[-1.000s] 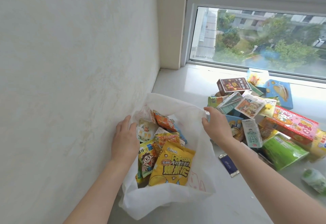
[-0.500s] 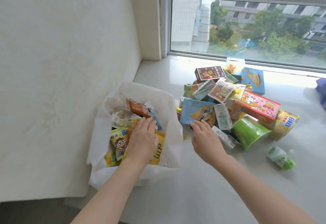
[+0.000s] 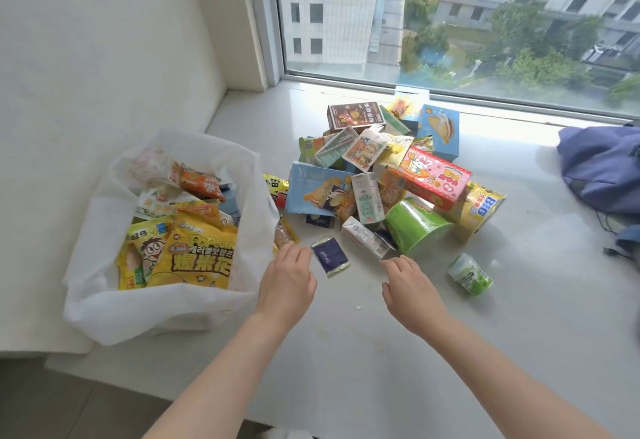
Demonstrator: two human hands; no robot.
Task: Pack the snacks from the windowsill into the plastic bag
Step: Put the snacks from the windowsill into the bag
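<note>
A white plastic bag stands open at the left of the windowsill, holding a yellow popcorn packet and several other snacks. A heap of snack boxes and packets lies in the middle of the sill. My left hand hovers just right of the bag, fingers relaxed, its tips next to a small dark-blue sachet. My right hand hangs open and empty below a white carton and a green cup.
A small green packet lies alone right of my right hand. A blue backpack sits at the far right. The wall runs along the left, the window behind the heap. The sill's front edge drops off below the bag.
My left hand has come out of the bag and now hovers by the dark-blue sachet. My right hand has drawn back from the blue box toward me. The view has shifted right.
</note>
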